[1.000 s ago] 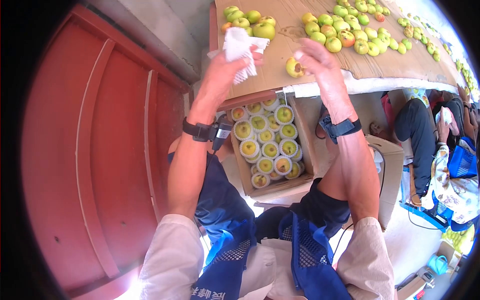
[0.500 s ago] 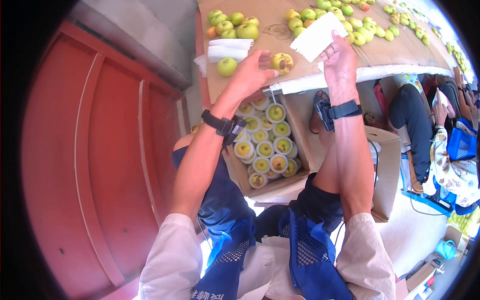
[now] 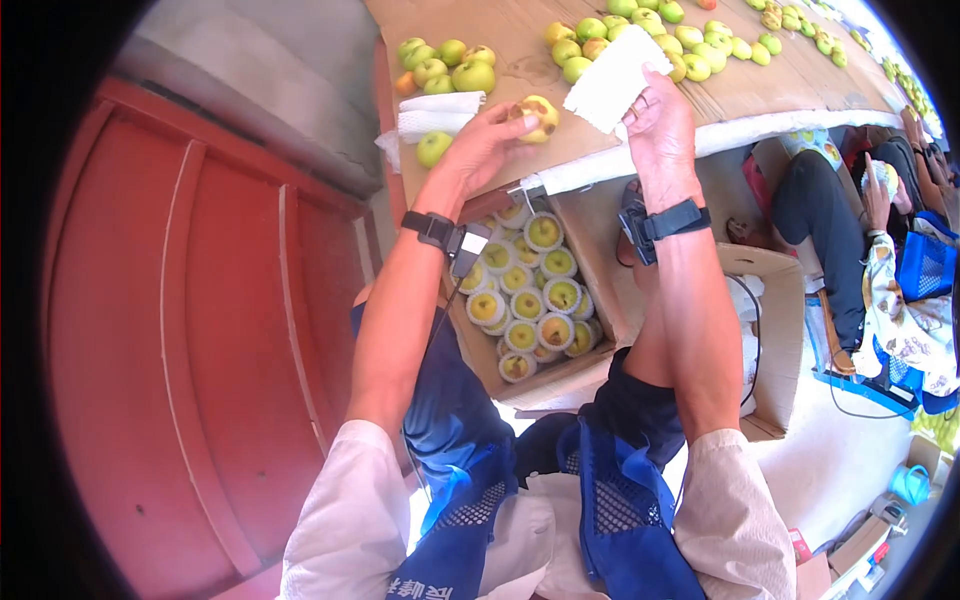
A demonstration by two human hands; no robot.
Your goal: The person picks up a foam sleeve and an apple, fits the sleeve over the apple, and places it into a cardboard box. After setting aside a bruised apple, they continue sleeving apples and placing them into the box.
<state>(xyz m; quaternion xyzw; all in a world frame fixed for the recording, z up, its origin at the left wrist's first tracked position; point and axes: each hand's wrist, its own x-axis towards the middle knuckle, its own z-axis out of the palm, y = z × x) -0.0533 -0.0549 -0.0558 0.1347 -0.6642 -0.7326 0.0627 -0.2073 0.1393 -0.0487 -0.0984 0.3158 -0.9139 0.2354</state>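
Observation:
My left hand (image 3: 484, 148) is closed on a yellow-green apple (image 3: 540, 117) with brown blemishes, at the near part of the cardboard-covered table (image 3: 540, 165). In my right hand (image 3: 663, 122) is a flat white foam net sleeve (image 3: 608, 82), pinched between thumb and fingers and held just right of that apple. Left of my left hand lie a stack of white foam net sleeves (image 3: 437, 118) and a single green apple (image 3: 433, 149).
Loose apples (image 3: 445, 68) lie at the table's left, with more apples (image 3: 690, 45) towards the back. Below the table edge, a cardboard box (image 3: 607, 300) holds several sleeved apples (image 3: 526, 303). Another cardboard box (image 3: 777, 345) stands right. A person (image 3: 905, 290) sits further right; a red door (image 3: 220, 330) is left.
My left hand has closed on the blemished apple and shifted it slightly left. My right hand still holds the foam net sleeve. The view has shifted a little.

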